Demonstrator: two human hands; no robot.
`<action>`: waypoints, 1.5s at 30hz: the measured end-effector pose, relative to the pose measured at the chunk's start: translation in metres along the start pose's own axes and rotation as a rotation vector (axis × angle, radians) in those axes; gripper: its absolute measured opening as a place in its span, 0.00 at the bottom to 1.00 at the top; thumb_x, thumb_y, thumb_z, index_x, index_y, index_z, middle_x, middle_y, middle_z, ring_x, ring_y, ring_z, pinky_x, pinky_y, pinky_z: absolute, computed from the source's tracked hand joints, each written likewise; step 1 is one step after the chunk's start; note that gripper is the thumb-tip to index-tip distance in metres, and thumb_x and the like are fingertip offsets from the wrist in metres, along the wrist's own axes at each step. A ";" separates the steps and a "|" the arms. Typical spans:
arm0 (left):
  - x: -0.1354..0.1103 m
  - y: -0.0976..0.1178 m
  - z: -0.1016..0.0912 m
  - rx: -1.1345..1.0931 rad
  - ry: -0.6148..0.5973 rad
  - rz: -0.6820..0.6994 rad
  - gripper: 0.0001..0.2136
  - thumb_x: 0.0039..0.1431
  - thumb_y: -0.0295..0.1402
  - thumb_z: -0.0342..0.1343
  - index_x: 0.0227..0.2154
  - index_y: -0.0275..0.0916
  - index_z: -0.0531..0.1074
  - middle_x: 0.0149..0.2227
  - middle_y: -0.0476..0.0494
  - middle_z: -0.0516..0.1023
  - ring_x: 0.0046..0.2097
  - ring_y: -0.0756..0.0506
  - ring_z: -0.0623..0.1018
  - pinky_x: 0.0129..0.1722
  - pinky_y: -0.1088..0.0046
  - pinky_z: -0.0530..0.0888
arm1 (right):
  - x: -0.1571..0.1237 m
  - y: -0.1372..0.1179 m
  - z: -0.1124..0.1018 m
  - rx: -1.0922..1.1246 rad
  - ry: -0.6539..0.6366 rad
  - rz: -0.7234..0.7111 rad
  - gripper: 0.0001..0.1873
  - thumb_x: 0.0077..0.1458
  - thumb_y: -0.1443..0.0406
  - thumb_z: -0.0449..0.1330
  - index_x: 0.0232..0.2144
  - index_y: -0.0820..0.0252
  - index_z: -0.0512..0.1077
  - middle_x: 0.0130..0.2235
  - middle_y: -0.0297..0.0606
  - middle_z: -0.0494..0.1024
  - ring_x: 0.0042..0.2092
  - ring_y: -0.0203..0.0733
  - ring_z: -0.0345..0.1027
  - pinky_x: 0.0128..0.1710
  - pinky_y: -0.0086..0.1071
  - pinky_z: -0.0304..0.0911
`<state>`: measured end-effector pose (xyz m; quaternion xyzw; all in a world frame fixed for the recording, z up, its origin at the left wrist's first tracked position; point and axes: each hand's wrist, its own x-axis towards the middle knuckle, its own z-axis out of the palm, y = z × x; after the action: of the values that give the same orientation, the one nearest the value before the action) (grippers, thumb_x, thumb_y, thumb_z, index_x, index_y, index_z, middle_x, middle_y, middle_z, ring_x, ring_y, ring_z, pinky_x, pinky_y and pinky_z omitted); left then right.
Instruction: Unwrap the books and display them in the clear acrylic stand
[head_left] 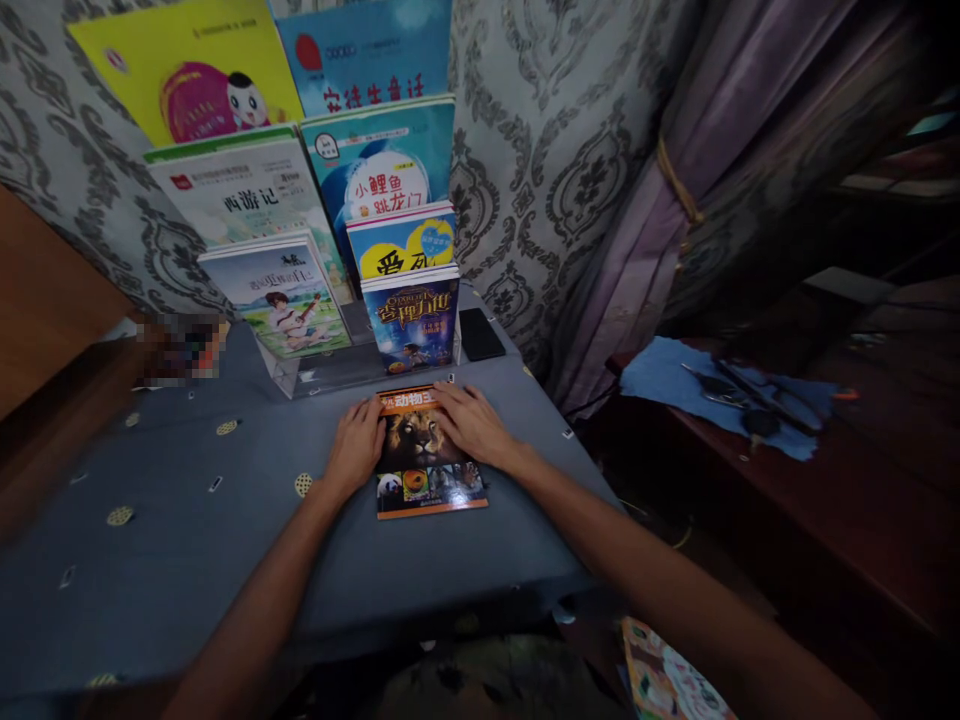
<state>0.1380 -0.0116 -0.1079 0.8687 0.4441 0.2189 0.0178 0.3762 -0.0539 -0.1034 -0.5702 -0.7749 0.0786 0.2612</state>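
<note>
A children's book with a lion on its cover (416,440) lies flat on the cloth-covered table, its orange strip with a Chinese title at the far end. My left hand (358,445) rests along the book's left edge, fingertips touching its upper left corner. Across the upper right part of the cover lies my right hand (476,428), fingers stretched out and hiding the end of the title. Neither hand lifts the book. Just beyond it stands a clear acrylic rack (283,377) holding several books in tiers, among them a blue book (416,325) in front.
A black phone (481,334) lies right of the rack. Patterned wallpaper (547,130) and a tied purple curtain (637,220) rise behind. Tools sit on a blue cloth (667,380) on a dark red surface at right. Another colourful book (667,672) is low, beside the table.
</note>
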 end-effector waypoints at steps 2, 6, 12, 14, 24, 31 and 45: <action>0.000 -0.001 0.000 0.004 -0.011 -0.005 0.18 0.70 0.31 0.42 0.59 0.35 0.65 0.56 0.32 0.76 0.61 0.37 0.71 0.59 0.53 0.69 | 0.000 0.007 -0.003 0.032 0.017 0.033 0.22 0.67 0.65 0.52 0.60 0.61 0.70 0.65 0.51 0.69 0.66 0.51 0.62 0.67 0.54 0.51; 0.002 0.000 -0.005 0.015 -0.030 -0.004 0.18 0.69 0.31 0.43 0.58 0.35 0.66 0.56 0.33 0.76 0.63 0.36 0.69 0.60 0.52 0.69 | 0.006 0.021 -0.005 0.220 0.060 0.039 0.20 0.67 0.66 0.51 0.57 0.58 0.73 0.60 0.46 0.75 0.62 0.49 0.68 0.63 0.48 0.59; 0.016 0.010 -0.015 0.032 -0.107 0.099 0.18 0.66 0.26 0.44 0.56 0.35 0.69 0.57 0.33 0.76 0.65 0.37 0.68 0.63 0.51 0.65 | 0.019 0.040 -0.001 0.506 0.149 0.154 0.19 0.65 0.67 0.51 0.51 0.58 0.77 0.53 0.41 0.81 0.55 0.47 0.74 0.58 0.44 0.66; 0.024 0.017 -0.014 0.015 -0.137 0.143 0.17 0.67 0.28 0.44 0.55 0.37 0.69 0.57 0.35 0.76 0.64 0.38 0.70 0.64 0.52 0.65 | 0.021 0.044 0.002 0.575 0.182 0.168 0.18 0.64 0.67 0.51 0.50 0.58 0.78 0.52 0.40 0.82 0.54 0.46 0.75 0.58 0.43 0.66; 0.051 0.045 -0.017 0.106 -0.243 0.184 0.15 0.71 0.31 0.43 0.52 0.36 0.73 0.54 0.34 0.78 0.55 0.38 0.77 0.57 0.56 0.71 | 0.028 0.054 0.010 0.748 0.244 0.161 0.16 0.64 0.69 0.53 0.46 0.56 0.79 0.48 0.38 0.83 0.51 0.43 0.76 0.57 0.42 0.69; 0.049 0.080 -0.017 0.135 -0.274 0.212 0.17 0.72 0.37 0.45 0.58 0.44 0.71 0.54 0.37 0.75 0.56 0.37 0.74 0.55 0.54 0.72 | 0.027 0.048 0.003 0.645 0.227 0.149 0.18 0.63 0.71 0.51 0.48 0.59 0.78 0.48 0.40 0.83 0.51 0.43 0.76 0.56 0.41 0.68; 0.028 0.089 -0.017 0.083 -0.296 0.191 0.14 0.68 0.39 0.53 0.52 0.44 0.73 0.60 0.36 0.71 0.64 0.33 0.68 0.62 0.44 0.65 | 0.019 0.030 -0.010 0.522 0.125 0.089 0.18 0.66 0.69 0.50 0.53 0.60 0.75 0.48 0.43 0.83 0.49 0.43 0.76 0.54 0.40 0.68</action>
<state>0.2135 -0.0464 -0.0624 0.9296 0.3609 0.0706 0.0263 0.4023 -0.0283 -0.1017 -0.5210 -0.6847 0.2518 0.4430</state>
